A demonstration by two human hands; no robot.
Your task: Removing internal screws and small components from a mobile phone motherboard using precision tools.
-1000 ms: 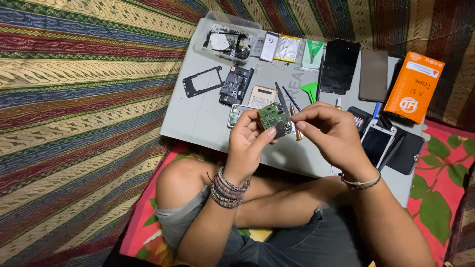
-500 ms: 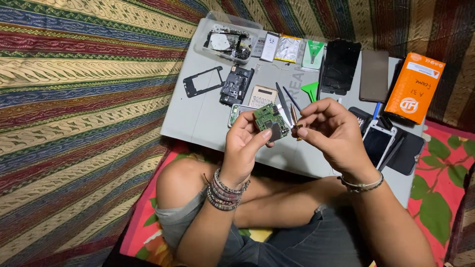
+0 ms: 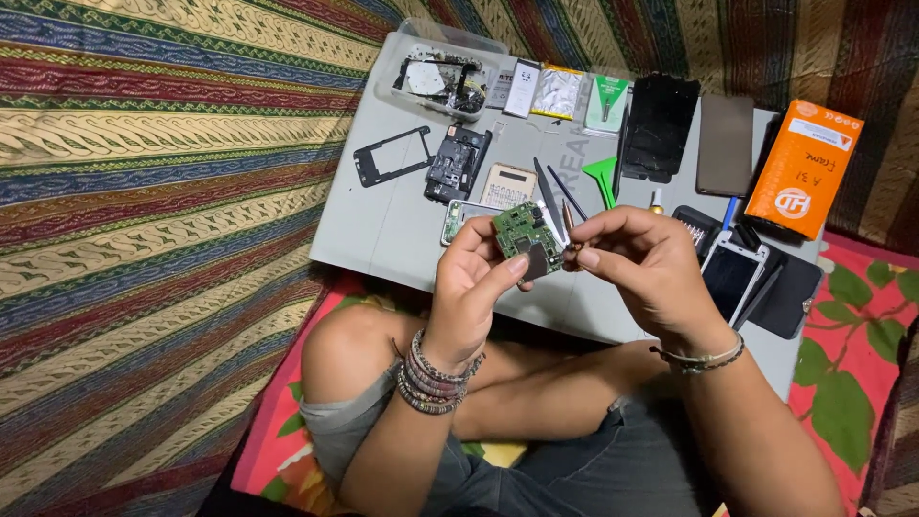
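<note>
My left hand (image 3: 474, 287) holds a small green circuit board (image 3: 525, 233) up over the near part of a grey work mat (image 3: 383, 225). Thumb and fingers pinch its lower edge. My right hand (image 3: 643, 268) is right beside the board, fingertips pinched on a small thin brownish part (image 3: 570, 239) at the board's right edge. I cannot tell what that part is. Both wrists wear bracelets. My crossed legs are below the mat.
On the mat lie a black phone frame (image 3: 391, 156), a dark phone chassis (image 3: 458, 161), a clear plastic tray of parts (image 3: 440, 78), tweezers (image 3: 549, 194), a green pry tool (image 3: 603, 179), black screens (image 3: 659, 127), a white phone (image 3: 732, 275) and an orange box (image 3: 802, 170). Striped cloth surrounds it.
Both hands stay close together at the board; my right fingers have shifted slightly at its right edge, and the board has tilted a little.
</note>
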